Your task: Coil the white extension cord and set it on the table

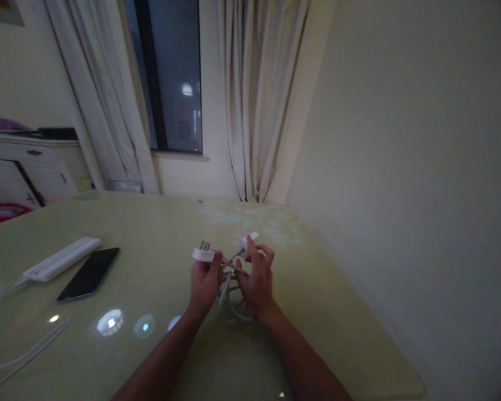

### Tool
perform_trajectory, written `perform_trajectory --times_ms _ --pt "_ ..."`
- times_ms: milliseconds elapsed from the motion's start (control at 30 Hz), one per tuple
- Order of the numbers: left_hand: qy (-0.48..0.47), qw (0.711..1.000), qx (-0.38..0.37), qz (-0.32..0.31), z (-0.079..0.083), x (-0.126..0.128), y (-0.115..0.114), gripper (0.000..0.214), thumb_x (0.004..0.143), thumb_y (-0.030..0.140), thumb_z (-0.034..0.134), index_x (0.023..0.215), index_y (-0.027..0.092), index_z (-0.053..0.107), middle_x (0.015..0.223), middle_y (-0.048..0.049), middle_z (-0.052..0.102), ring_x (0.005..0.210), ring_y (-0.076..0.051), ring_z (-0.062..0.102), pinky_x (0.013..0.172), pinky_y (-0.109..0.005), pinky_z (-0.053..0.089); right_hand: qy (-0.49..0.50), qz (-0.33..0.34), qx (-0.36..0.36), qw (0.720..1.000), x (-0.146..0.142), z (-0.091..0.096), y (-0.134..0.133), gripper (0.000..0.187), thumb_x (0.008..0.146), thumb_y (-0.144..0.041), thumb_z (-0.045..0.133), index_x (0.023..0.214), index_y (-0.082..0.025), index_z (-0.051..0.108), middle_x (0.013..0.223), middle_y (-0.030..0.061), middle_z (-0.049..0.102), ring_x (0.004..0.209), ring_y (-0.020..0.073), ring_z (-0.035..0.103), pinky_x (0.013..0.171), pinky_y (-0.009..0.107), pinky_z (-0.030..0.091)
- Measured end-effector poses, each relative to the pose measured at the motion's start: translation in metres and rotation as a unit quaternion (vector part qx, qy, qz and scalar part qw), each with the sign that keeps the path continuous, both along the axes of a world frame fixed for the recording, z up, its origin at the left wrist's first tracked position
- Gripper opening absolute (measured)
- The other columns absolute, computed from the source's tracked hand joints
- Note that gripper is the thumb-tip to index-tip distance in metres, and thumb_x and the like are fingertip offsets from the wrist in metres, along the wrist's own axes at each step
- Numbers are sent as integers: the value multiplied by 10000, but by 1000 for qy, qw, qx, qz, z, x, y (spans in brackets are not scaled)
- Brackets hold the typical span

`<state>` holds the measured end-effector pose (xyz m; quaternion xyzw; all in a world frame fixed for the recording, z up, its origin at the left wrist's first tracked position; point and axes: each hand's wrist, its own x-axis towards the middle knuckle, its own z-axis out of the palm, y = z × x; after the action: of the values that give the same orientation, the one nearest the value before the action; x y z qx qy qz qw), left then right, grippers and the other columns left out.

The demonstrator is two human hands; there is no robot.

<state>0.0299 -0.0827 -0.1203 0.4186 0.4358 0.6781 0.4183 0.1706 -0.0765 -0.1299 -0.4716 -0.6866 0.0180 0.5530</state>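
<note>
My left hand (204,283) is closed round a white plug (203,255), its metal prongs pointing up and away. Opposite it, my right hand (256,278) has its fingers bent on a second white connector (249,243) at the cord's other end; its exact kind is too blurred to tell. A pale cord (236,306) crosses between both hands and hangs in loose loops just below them, close over the tabletop. Parts of the cord are hidden behind my fingers.
A white power strip (62,259) and a dark phone (89,274) lie side by side on the glossy table (158,234) at the left. Another white cable (29,353) lies at the lower left. A wall (401,167) runs along the right edge.
</note>
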Motion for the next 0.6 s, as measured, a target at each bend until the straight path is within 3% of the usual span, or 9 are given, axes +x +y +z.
perform_trajectory --times_ms 100,200,267,433,500,600 --pt "-45 999 -14 -7 1 1 4 529 795 667 714 752 161 567 479 79 444 383 -53 372 360 -164 293 39 23 -45 998 2 2 4 815 853 -265 722 1587 -284 370 1373 140 491 1011 233 656 892 389 607" --pt "-65 997 -18 -46 0 2 7 533 784 672 725 765 167 556 486 88 434 375 -49 377 357 -160 293 29 76 -56 995 4 1 6 639 893 -159 605 1512 -268 489 1323 118 575 1149 250 629 1019 415 557" --pt "-62 995 -21 -70 1 2 7 534 774 678 732 801 174 556 493 96 429 373 -50 375 354 -159 290 26 98 -57 993 4 0 4 647 876 -71 511 1493 -267 513 1392 114 552 1203 241 610 1054 410 536" --pt "-8 994 1 -105 4 -3 2 498 748 609 793 877 186 564 544 84 505 408 -56 401 390 -165 313 80 147 -68 984 2 -3 3 971 706 36 456 1602 -312 318 1619 71 337 1407 249 466 1070 376 532" --pt "33 990 21 -133 5 -5 0 470 712 522 853 897 183 585 574 74 538 460 -69 459 444 -174 364 104 155 -67 980 3 -7 6 1003 694 30 463 1615 -319 273 1639 62 304 1477 262 376 1102 401 509" --pt "90 980 44 -172 5 -7 -3 432 694 406 887 943 183 613 628 58 584 544 -90 527 526 -188 414 126 140 -74 979 6 -16 14 1027 718 -14 527 1636 -305 172 1647 92 272 1464 282 394 1086 419 520"
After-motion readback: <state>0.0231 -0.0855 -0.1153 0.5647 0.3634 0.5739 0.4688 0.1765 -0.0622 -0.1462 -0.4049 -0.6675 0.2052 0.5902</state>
